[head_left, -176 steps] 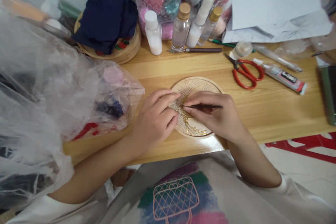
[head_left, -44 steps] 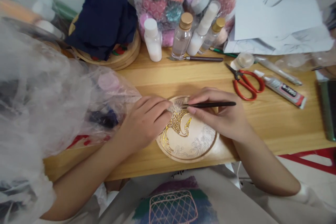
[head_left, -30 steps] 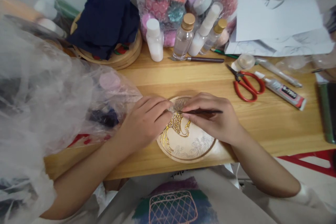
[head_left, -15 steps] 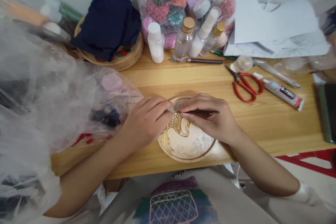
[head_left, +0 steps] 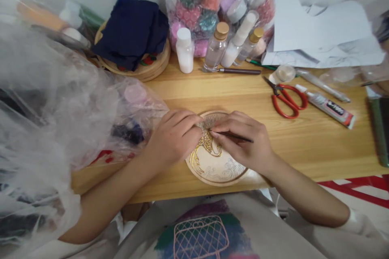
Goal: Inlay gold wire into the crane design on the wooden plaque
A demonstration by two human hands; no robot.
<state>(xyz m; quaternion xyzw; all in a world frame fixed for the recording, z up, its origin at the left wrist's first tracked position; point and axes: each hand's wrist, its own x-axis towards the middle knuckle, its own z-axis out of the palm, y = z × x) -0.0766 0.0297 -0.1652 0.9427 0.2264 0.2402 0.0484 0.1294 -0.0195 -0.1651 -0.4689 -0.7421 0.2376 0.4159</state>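
A pale wooden table (head_left: 304,145) runs under a white wall, crowded at the back with small bottles (head_left: 184,50), a navy cloth (head_left: 132,30) and loose papers (head_left: 319,28); red scissors (head_left: 287,97) and a glue tube (head_left: 330,107) lie to my right, and a big clear plastic bag (head_left: 60,109) billows on my left; the round wooden disc (head_left: 219,170) lies flat near the table's front edge, between my hands, with a bird outlined in gold on it; my left hand (head_left: 174,137) is curled, fingertips pressed on the disc's upper left rim, though whether they pinch anything I cannot tell; my right hand (head_left: 246,141) pinches a thin dark tool (head_left: 235,135), its tip touching the gold lines; the disc looks light, thin and stiff to me, likely to slide on the smooth wood unless pressed; the gold lines seem delicate, so I judge the bare rim the safest place to grip.
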